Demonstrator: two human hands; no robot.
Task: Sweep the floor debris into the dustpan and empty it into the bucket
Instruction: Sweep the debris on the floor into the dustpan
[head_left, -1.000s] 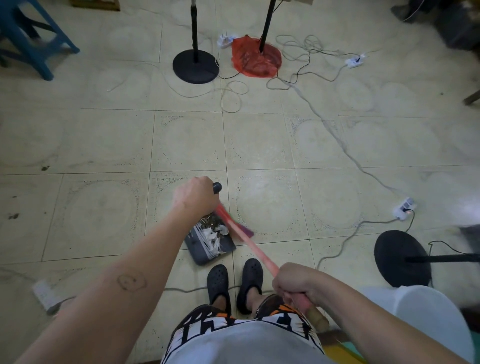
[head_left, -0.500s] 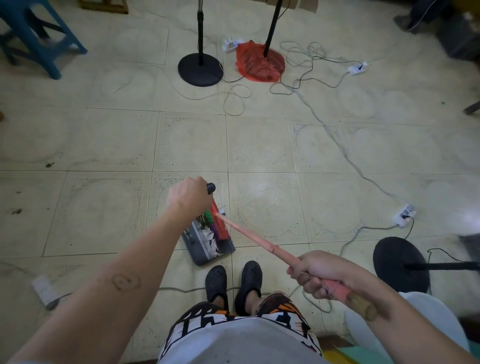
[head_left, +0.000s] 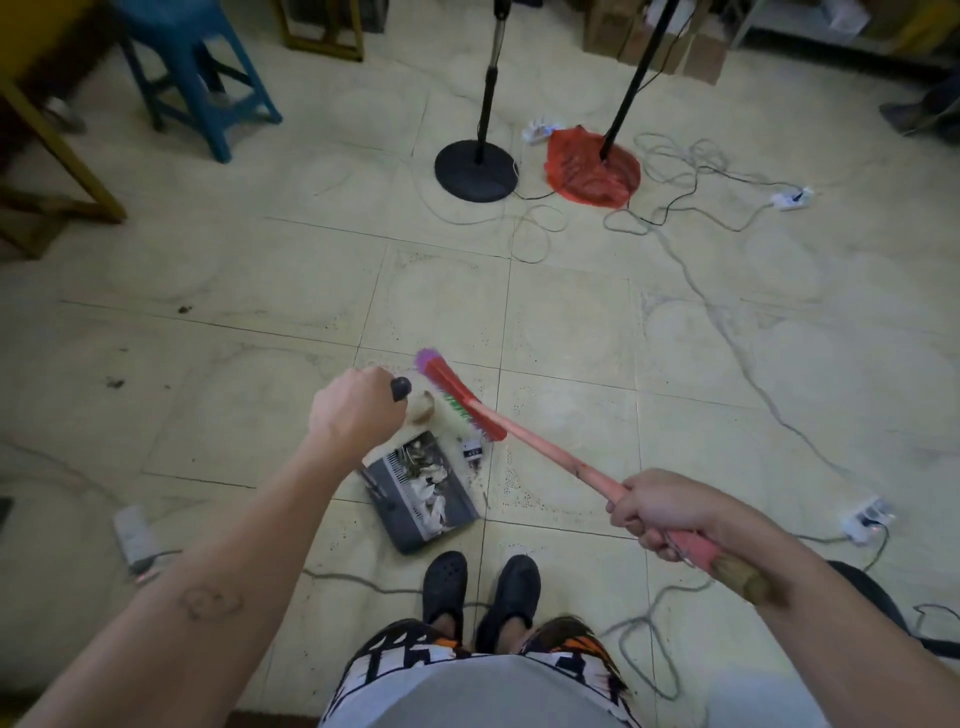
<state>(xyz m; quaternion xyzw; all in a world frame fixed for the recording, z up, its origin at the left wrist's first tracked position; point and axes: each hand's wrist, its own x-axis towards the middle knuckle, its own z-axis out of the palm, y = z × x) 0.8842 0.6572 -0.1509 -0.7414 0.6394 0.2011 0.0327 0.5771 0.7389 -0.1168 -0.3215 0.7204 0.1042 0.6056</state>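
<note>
A grey dustpan (head_left: 415, 525) sits on the tiled floor just ahead of my black shoes, with white and brown scraps inside. My left hand (head_left: 356, 408) grips the black top of the dustpan's upright handle (head_left: 400, 388). My right hand (head_left: 660, 512) holds the pink stick of a broom (head_left: 545, 447). Its red head with purple and green bristles (head_left: 457, 392) is raised beyond the pan's mouth. A brownish piece of debris (head_left: 421, 408) and a small white and black scrap (head_left: 471, 451) lie by the pan's mouth. No bucket is in view.
Two stands rise at the back, one on a black round base (head_left: 475, 171), one on a base wrapped in red plastic (head_left: 592, 169). Grey cables (head_left: 727, 332) and power strips (head_left: 865, 517) trail across the right floor. A blue stool (head_left: 202, 78) stands far left.
The broom head has swung out of the dustpan and forward past its mouth. My right hand moved up and right with the stick. The view tilted up, showing more of the room.
</note>
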